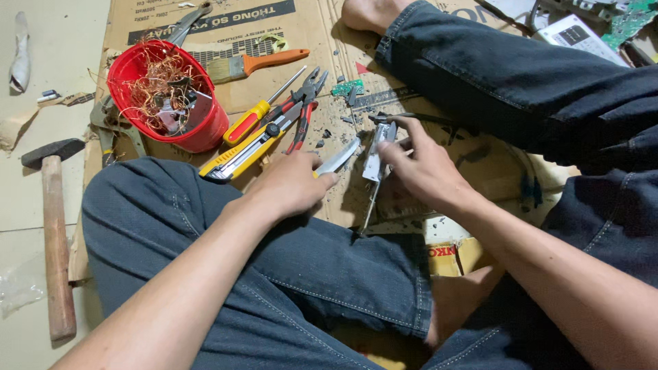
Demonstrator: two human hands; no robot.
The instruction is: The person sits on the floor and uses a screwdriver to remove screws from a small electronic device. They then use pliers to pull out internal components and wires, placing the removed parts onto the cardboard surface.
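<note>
Between the person's bent knees, on flattened cardboard (322, 41) spread over the floor, both hands work at one small piece. The left hand (291, 183) has its fingers clenched round a pale-handled tool (337, 162) whose tip points toward the right hand. The right hand (421, 168) grips a small grey metal part (377, 154) between thumb and fingers, holding it upright just above the cardboard; a thin dark rod hangs from its lower end. Tool tip and part are very close, though I cannot tell whether they touch.

Up to the left stands a red plastic bucket (171, 96), the only container in view. It is filled with a loose tangle of copper wire (154, 79), with some dark and pale scraps lying among the strands; a few strands poke over the rim. Just beside the bucket lie a yellow utility knife (240, 154), a yellow-handled screwdriver (257, 115) and red-handled pliers (305, 109). A paintbrush (250, 65) with an orange handle lies behind them. A hammer (55, 226) rests on the floor, well apart at the left.
</note>
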